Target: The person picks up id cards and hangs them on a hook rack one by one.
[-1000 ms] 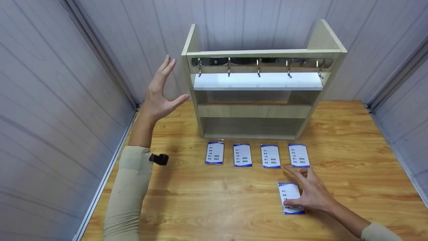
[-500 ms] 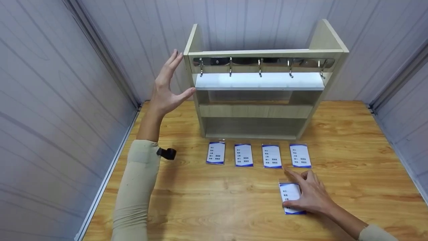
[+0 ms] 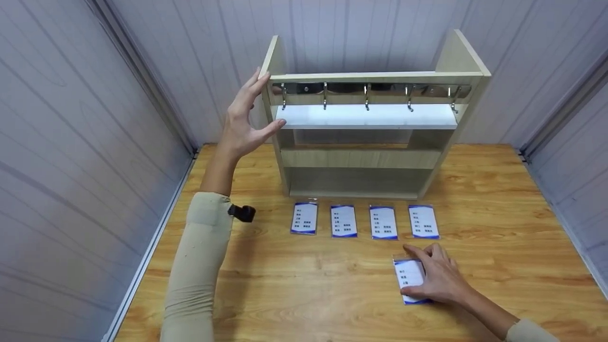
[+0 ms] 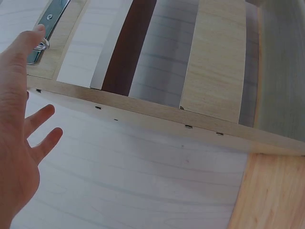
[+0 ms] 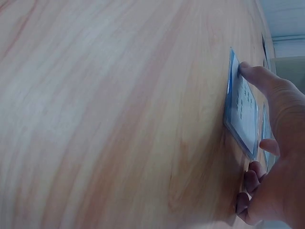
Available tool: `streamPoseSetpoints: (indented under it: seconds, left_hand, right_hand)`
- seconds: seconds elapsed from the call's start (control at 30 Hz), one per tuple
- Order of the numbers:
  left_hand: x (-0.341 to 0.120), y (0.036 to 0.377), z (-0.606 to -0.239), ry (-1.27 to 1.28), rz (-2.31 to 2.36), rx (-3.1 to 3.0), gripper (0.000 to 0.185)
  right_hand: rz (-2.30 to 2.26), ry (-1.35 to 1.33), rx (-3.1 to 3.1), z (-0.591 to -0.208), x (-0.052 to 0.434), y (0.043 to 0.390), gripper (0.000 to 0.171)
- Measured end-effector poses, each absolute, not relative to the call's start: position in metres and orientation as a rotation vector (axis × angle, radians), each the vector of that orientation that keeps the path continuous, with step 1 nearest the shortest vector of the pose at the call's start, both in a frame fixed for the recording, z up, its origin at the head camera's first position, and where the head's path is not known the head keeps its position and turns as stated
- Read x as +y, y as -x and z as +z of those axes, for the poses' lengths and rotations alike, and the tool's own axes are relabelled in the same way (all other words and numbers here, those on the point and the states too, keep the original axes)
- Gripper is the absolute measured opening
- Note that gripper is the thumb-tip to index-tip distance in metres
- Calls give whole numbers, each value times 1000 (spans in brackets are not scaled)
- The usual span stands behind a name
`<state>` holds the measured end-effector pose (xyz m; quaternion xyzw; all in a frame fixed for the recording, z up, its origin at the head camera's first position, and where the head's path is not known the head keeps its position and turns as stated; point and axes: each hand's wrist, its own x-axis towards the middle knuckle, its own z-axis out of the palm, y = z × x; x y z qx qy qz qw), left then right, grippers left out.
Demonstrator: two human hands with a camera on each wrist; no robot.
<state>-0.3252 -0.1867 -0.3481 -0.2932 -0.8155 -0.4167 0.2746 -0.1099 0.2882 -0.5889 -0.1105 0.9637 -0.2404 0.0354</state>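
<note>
1. The left hand [image 3: 244, 124] is raised beside the left side panel of the pale wooden shelf rack [image 3: 365, 159], its fingers [image 3: 254, 90] straight and spread, fingertips at the rack's top left corner and thumb against the front edge.
2. The right hand [image 3: 439, 278] lies on a white card with blue edges in a clear sleeve [image 3: 407, 280], which sits flat on the wooden desk [image 3: 308, 285]; its fingers are bent over the card's right edge, with the thumb on the near end.
3. Four more white and blue cards [image 3: 363, 221] lie in a row just in front of the rack.
4. A chrome rail with five hooks [image 3: 366, 92] runs under the rack's top board.
</note>
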Motion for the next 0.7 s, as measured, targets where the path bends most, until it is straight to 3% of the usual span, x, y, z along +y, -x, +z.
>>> streamPoseSetpoints:
  seconds: [0.7]
  left_hand:
    - [-180, 332, -347, 696, -1179, -2162, 64]
  right_hand:
    - [-834, 429, 2808, -581, 294, 118, 109]
